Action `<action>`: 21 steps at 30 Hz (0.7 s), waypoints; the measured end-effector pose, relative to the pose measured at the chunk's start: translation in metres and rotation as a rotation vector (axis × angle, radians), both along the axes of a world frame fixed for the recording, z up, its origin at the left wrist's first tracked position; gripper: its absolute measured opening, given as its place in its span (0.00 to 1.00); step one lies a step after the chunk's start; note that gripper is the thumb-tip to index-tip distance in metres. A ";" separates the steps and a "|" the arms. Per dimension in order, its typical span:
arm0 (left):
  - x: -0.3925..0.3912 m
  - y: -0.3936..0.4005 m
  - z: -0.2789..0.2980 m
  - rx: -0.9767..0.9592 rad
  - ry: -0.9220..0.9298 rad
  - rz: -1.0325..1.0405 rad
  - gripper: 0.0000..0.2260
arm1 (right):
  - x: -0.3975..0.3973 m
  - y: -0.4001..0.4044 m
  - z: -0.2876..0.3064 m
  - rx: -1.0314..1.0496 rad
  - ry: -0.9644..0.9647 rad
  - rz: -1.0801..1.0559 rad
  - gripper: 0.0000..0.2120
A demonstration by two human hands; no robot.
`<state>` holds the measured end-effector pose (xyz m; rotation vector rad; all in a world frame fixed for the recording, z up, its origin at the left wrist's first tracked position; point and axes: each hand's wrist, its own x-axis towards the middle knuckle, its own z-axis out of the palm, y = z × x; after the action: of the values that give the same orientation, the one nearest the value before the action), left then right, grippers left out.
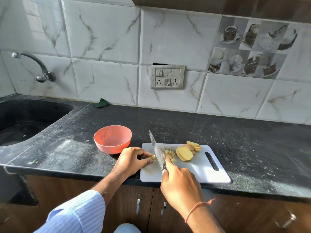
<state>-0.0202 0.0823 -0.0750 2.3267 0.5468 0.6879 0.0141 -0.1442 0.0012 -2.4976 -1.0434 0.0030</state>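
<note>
A white cutting board lies at the front edge of the black counter. My right hand grips the handle of a large knife, forefinger stretched along its spine; the blade stands on the board. Left of the blade, my left hand pinches a few potato sticks against the board. Right of the blade lie small potato cubes and a row of round potato slices. A pink bowl with nothing visible inside stands just left of the board.
A black sink is sunk into the counter at the far left, with a wall tap above it. A green scrub pad leans at the wall. A switch panel sits on the tiled wall. Cabinet doors with handles are below.
</note>
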 end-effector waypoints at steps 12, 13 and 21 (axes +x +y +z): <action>0.000 -0.001 0.001 -0.006 -0.006 -0.014 0.04 | -0.007 0.037 -0.003 -0.280 -0.037 0.000 0.32; 0.000 -0.002 0.001 -0.007 -0.007 -0.009 0.04 | -0.006 0.039 -0.003 -0.283 -0.054 0.008 0.32; 0.001 -0.003 0.000 0.053 0.004 0.026 0.06 | -0.001 0.001 -0.011 -0.262 -0.090 -0.016 0.28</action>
<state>-0.0192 0.0792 -0.0752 2.3746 0.5678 0.7184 0.0131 -0.1428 -0.0100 -2.7641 -1.1221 0.0248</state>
